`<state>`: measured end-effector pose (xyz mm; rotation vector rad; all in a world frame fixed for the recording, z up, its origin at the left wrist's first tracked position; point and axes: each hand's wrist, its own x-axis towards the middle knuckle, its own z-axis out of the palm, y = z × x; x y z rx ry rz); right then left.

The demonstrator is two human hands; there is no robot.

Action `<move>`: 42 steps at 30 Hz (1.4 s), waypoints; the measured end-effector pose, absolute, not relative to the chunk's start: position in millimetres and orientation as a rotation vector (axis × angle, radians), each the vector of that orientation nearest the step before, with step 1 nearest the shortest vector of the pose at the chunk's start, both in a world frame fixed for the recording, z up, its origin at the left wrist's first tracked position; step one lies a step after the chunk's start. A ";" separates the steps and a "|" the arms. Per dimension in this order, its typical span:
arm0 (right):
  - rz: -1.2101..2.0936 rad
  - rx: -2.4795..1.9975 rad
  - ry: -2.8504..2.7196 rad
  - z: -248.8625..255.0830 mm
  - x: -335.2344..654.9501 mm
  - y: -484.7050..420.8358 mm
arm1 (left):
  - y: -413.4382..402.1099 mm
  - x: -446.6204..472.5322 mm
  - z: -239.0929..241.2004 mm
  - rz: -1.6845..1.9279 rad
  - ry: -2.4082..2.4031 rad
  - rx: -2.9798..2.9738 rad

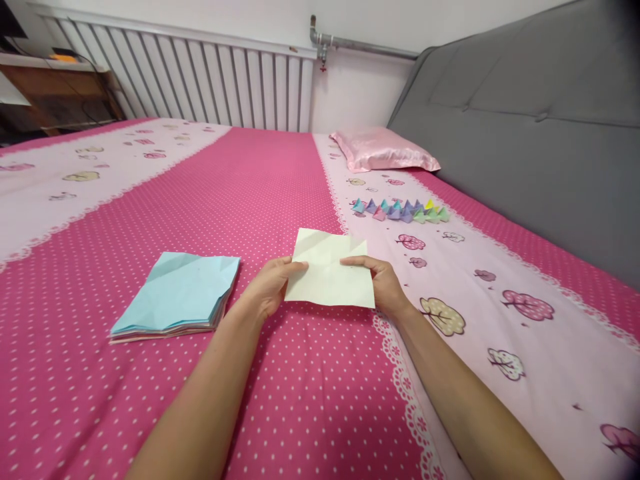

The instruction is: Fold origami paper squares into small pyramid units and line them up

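A pale yellow sheet of paper (330,277), roughly square and unfolded, is held just above the bed in front of me. My left hand (273,283) grips its left edge, thumb on top and fingers underneath. At the right edge, my right hand (383,283) pinches it the same way. Both hands' fingers are mostly hidden below the sheet. To the left of my left hand lies a stack of square paper (180,290), light blue on top with other colours showing at its edge. Several small folded paper pieces (400,212) in blue, purple, pink, green and yellow stand in rows beyond my right hand.
The bed's pink dotted cover (280,173) has pale bands with tree prints. A shiny pink pillow (385,150) rests at the far right, beside a grey padded headboard (520,120). Against the wall are a white radiator (200,73) and a pipe (370,45). A wooden desk (60,93) stands far left.
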<state>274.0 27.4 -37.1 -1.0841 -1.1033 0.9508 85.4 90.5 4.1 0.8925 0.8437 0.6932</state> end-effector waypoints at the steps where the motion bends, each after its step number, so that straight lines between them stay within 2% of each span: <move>1: 0.945 -1.094 -1.104 -36.6 273.8 27.3 | 89.8 85.1 4.0 0.663 0.827 0.911; 8: 0.881 -1.125 -1.197 -32.9 276.0 25.6 | 86.7 82.9 4.0 0.582 0.722 1.009; 15: 0.918 -1.103 -1.117 -38.4 276.9 27.8 | 87.7 82.1 3.1 0.659 0.628 1.054; 23: 1.010 -1.065 -1.138 -35.1 269.4 25.5 | 83.5 85.6 -0.2 0.610 0.826 0.985; 30: 0.946 -1.074 -1.189 -35.7 271.5 26.4 | 82.9 88.0 2.6 0.620 0.862 0.941; 35: 0.804 -1.048 -1.008 -33.7 271.2 30.5 | 89.5 88.1 -0.1 0.812 0.747 1.074; 39: 0.904 -1.017 -0.824 -29.3 270.4 30.5 | 91.0 87.6 0.3 0.995 0.733 1.171; 42: 1.016 -0.993 -0.769 -25.7 268.7 28.1 | 87.6 87.6 3.7 0.980 0.662 1.257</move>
